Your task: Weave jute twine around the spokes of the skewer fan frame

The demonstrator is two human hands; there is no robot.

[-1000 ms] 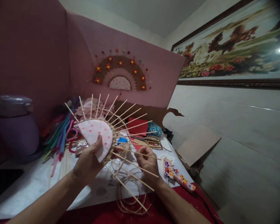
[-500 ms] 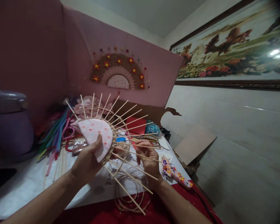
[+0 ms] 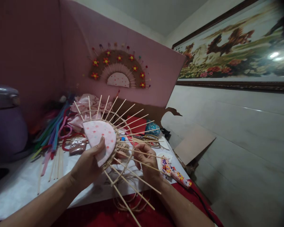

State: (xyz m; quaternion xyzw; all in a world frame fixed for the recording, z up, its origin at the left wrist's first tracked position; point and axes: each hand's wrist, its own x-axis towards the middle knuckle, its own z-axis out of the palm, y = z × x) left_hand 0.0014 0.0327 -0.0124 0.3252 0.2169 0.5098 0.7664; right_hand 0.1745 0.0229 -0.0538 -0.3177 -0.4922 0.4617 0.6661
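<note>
A half-round fan-like piece (image 3: 109, 132), covered in pale pink cloth with coloured dots, has thin wooden sticks (image 3: 134, 117) fanning out from its curved edge. Braided brown cord borders that edge. My left hand (image 3: 88, 162) grips the flat side, thumb on the cloth, fingers hidden behind. My right hand (image 3: 146, 160) is among the right-hand sticks, thumb and fingers pinched on brown twine (image 3: 133, 153); its fingertips are partly hidden. That twine arcs loosely across the sticks, apart from the braided edge. Loose twine coils (image 3: 132, 201) hang below the piece.
A flower-patterned glue gun (image 3: 180, 176) lies at right, near scissors (image 3: 151, 141) and blue yarn (image 3: 152, 128). Pipe cleaners (image 3: 53, 135), a brown packet (image 3: 77, 145) and pink cloth (image 3: 87, 107) are at left. A finished-looking half-round piece (image 3: 119, 61) is pinned to a pink board (image 3: 156, 60).
The half-round piece has shifted slightly right and turned a little in my left hand. My right hand stays pinched among the sticks, slightly further left. The whole view has moved slightly.
</note>
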